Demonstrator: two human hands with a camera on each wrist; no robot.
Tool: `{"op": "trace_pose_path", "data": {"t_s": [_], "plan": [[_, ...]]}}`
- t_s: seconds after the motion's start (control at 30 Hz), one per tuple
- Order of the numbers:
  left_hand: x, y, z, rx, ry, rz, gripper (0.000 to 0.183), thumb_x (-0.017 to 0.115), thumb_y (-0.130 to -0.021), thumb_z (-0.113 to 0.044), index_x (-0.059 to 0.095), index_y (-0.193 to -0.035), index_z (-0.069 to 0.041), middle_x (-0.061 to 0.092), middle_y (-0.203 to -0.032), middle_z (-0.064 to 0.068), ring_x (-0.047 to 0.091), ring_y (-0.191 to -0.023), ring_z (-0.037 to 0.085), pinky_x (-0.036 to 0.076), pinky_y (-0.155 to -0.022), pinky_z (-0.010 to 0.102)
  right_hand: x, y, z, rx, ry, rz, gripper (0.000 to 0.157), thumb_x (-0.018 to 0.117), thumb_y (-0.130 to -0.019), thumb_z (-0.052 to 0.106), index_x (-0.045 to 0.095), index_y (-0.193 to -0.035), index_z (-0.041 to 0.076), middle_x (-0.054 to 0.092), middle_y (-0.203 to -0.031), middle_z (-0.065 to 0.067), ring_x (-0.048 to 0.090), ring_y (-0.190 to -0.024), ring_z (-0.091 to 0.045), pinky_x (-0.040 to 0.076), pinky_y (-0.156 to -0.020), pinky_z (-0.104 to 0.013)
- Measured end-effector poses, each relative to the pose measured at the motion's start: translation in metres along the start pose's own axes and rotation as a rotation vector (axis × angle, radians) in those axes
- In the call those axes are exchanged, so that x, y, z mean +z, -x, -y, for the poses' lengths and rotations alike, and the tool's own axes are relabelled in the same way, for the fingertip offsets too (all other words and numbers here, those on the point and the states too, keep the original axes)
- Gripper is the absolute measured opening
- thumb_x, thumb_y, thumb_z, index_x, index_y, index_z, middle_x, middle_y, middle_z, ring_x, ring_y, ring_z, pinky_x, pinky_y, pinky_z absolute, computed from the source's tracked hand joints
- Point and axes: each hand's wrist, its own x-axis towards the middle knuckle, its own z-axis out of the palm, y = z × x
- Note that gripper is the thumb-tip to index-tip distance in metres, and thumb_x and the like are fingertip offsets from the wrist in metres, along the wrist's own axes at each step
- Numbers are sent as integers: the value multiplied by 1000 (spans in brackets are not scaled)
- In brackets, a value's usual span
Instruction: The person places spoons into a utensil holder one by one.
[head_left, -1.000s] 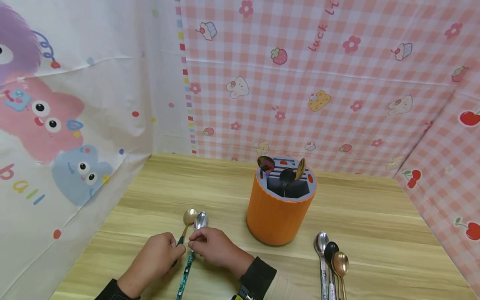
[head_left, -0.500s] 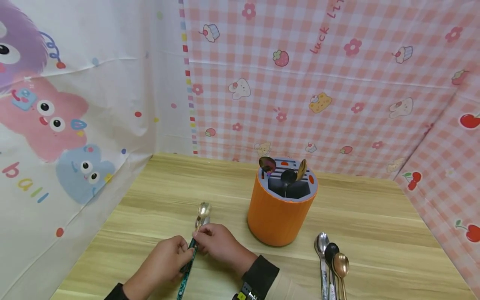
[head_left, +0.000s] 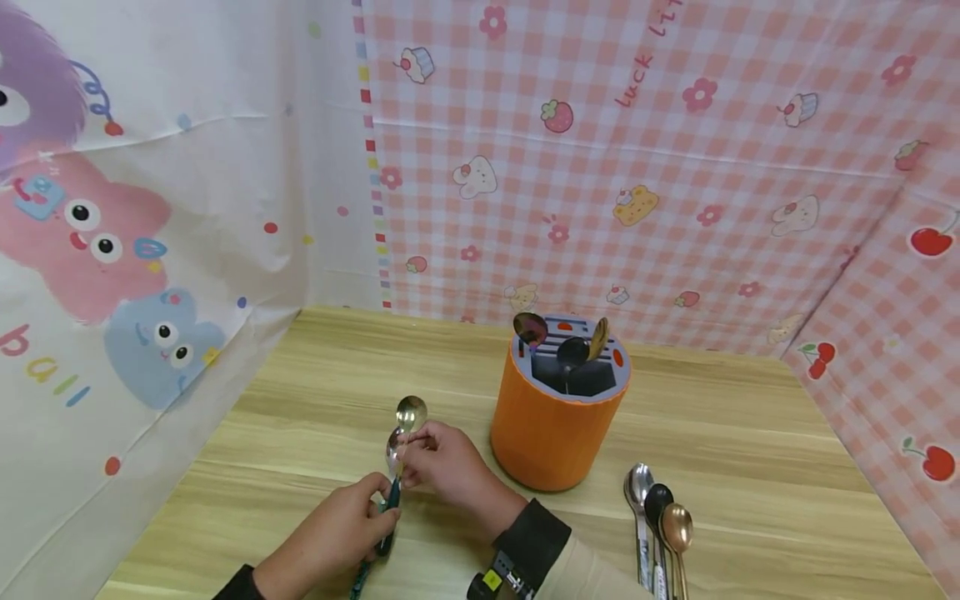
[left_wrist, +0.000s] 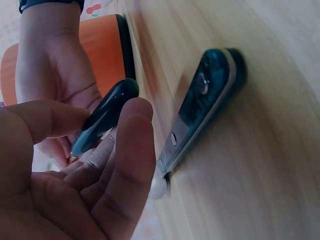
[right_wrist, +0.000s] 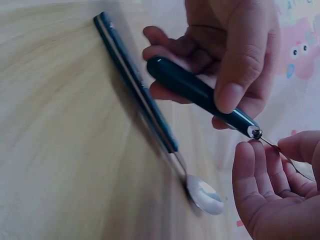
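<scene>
Near left on the table (head_left: 757, 442), the left hand (head_left: 337, 523) pinches the green spoon (head_left: 411, 412) by its handle, the right hand (head_left: 453, 468) by its neck, above the teal spoon (head_left: 392, 450).
Head view: the hands partly hide both; in the orange holder (head_left: 553, 442) stand three spoons (head_left: 573, 352), handles mostly hidden; the row (head_left: 658, 508) at right is cut off. Left wrist view: the green bowl is hidden. Right wrist view: that bowl is barely visible.

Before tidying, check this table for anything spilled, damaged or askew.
Nothing stands out: the orange utensil holder stands upright, the left hand and right hand pinch the dark-green-handled spoon, and no spill or damage shows.
</scene>
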Motion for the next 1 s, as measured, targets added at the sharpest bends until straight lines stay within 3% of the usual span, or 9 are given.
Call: {"op": "trace_pose_path", "data": {"t_s": [0.17,0.3,0.47,0.63,0.8,1.0], "plan": [[2,-5,-4,11,30,7,15,61,-94,-12,50,-101,-7,64,-68,2,60,-52,19,45,-45,30,-5,4,9,-16,-13,-9,18,63,-95,11,60,-106,-3,64,-104,-19,65,-70,-27,59,-71,-44],[2,-9,-9,3,89,12,26,63,-91,-10,49,-112,-2,65,-80,6,64,-57,23,50,-51,34,-9,6,15,-49,-1,-18,18,63,-95,10,59,-105,-5,62,-109,-18,64,-68,-22,59,-69,-43],[4,-13,-15,20,119,2,37,64,-91,-11,45,-122,-6,65,-84,7,62,-54,25,50,-50,37,-17,8,21,-77,22,-33,16,63,-96,9,60,-106,-2,63,-110,-18,64,-68,-21,59,-69,-40],[3,-13,-25,95,92,-22,38,64,-91,-13,44,-124,-11,67,-85,6,62,-58,23,50,-51,36,-26,10,32,-100,18,-34,17,63,-95,8,57,-108,-2,62,-95,-16,66,-71,-28,58,-71,-45],[-1,-14,-37,152,41,-40,36,64,-91,-12,44,-121,-13,67,-82,2,64,-60,23,50,-53,35,-32,16,48,-133,60,-46,15,63,-95,8,57,-105,-2,64,-98,-21,66,-75,-34,59,-71,-43],[-3,-16,-51,207,-76,-72,37,64,-92,-13,45,-123,-16,67,-82,-5,58,-58,13,48,-52,31,-42,22,62,-161,147,-52,16,63,-96,13,57,-105,2,65,-99,-19,67,-77,-31,59,-71,-38]]}}
